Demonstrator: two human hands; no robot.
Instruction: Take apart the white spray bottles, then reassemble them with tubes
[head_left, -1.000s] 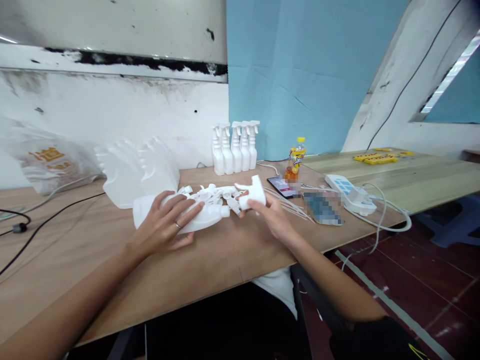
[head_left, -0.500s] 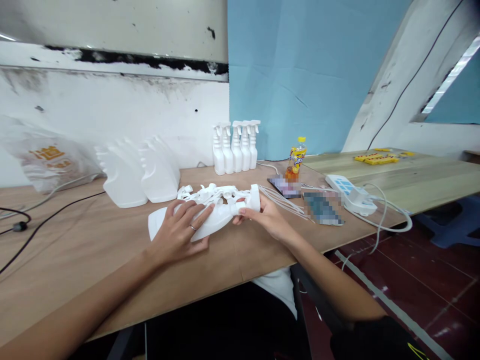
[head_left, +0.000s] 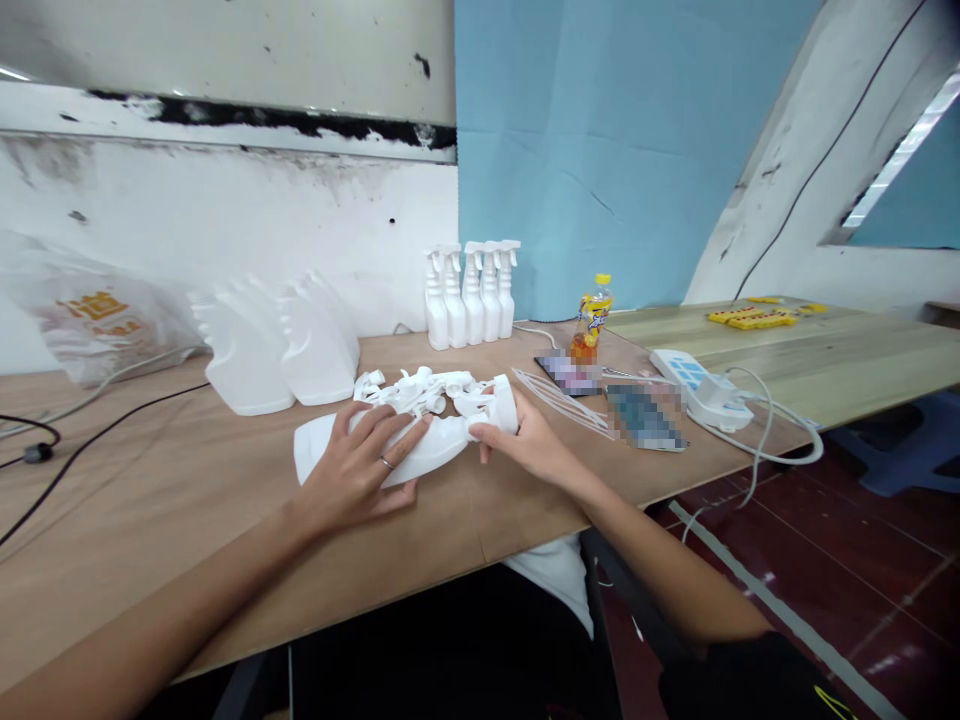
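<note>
A white spray bottle lies on its side on the brown table in front of me, its base to the left and its neck to the right. My left hand, with a ring on one finger, is wrapped over the bottle's body. At the neck end my right hand grips the white trigger sprayer head, thumb on the near side. The neck joint is partly hidden by the fingers. Just behind the bottle lies a pile of loose white trigger sprayer heads.
Several spray bottles with heads stand at the back. Bottles without heads stand back left, near a plastic bag. Thin white tubes, two phones, a drink bottle and a power strip lie or stand right.
My right hand has turned the sprayer head at the bottle's neck, and its thumb and fingers have shifted. The left hand keeps its hold, with the bottle almost in place.
</note>
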